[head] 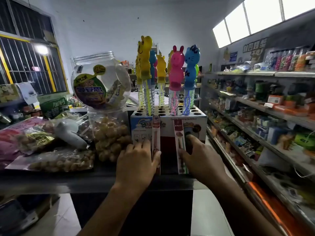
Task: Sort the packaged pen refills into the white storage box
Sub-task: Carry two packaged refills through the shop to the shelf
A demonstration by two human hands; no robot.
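We see the left hand (pixel 136 164) gripping the left refill pack (pixel 156 133). The right hand (pixel 202 160) seems to pinch the right refill pack (pixel 179 132). Both packs stand upright on the dark counter (pixel 51 179), just in front of a white box (pixel 187 120) holding bubble wands (pixel 176 68).

Left hand (pixel 138 160) hides the left edge of its refill pack (pixel 156 133), right hand (pixel 202 160) hides the right edge of the other pack (pixel 179 132); pack print too blurred to read. Shelf goods (pixel 272 133) at right smeared, both forearms (pixel 109 210) cut off at bottom edge.
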